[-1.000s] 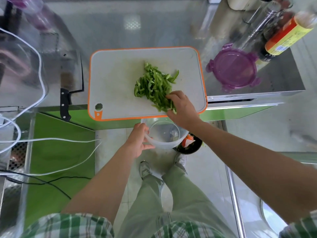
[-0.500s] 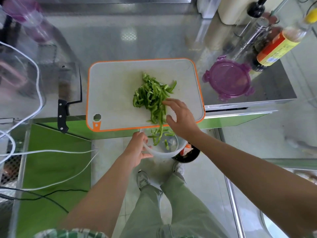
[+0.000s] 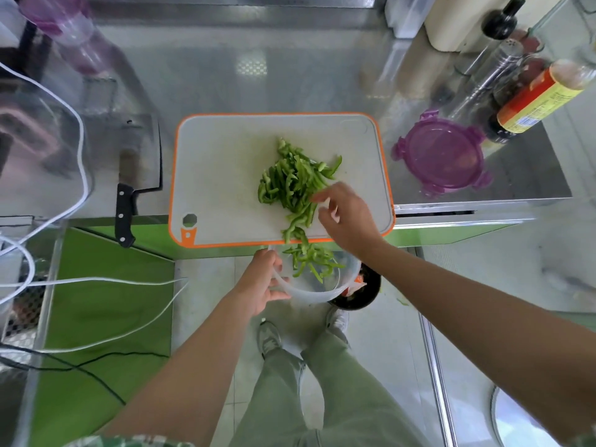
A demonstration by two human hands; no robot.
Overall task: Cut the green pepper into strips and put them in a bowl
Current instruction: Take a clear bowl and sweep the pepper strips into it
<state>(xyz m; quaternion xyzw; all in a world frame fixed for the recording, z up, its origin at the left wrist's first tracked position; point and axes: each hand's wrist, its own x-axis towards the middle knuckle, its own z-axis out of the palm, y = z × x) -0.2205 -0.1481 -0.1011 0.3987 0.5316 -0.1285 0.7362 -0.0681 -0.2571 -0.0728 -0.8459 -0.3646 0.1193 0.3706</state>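
**A:** Item one, the landmark?

**B:** Cutting board (image 3: 225,175): pale grey with an orange rim and a hanging hole at its near left corner. It lies on a steel counter.

**A:** The task goods?

**B:** Green pepper strips (image 3: 290,182), heaped right of the board's centre. A trail of them runs over the board's near edge into the bowl (image 3: 309,293), a clear plastic one held just below that edge.

**A:** Hands?

**B:** The left hand (image 3: 261,285) is below the board's near edge, clamped on the bowl's rim with thumb and fingers curled round it. The right hand (image 3: 348,217) is over the board's near right corner, fingers apart and loosely bent, tips at the heap's edge. No strip shows in its grasp.

**A:** Other stock?

**B:** Cleaver (image 3: 138,162) with a black riveted handle, flat on the counter just left of the board. Purple lid (image 3: 442,156), round with clip tabs, just right of the board. Beyond the lid and further right:
- a bottle (image 3: 535,101) with a red and yellow label, its print too small to read
- a steel shaker (image 3: 496,66)
- a dark-capped bottle, with no legible brand

White cables (image 3: 80,156) loop well left of the board. A black bin (image 3: 364,295) stands on the floor below the board's right corner, partly behind the bowl.
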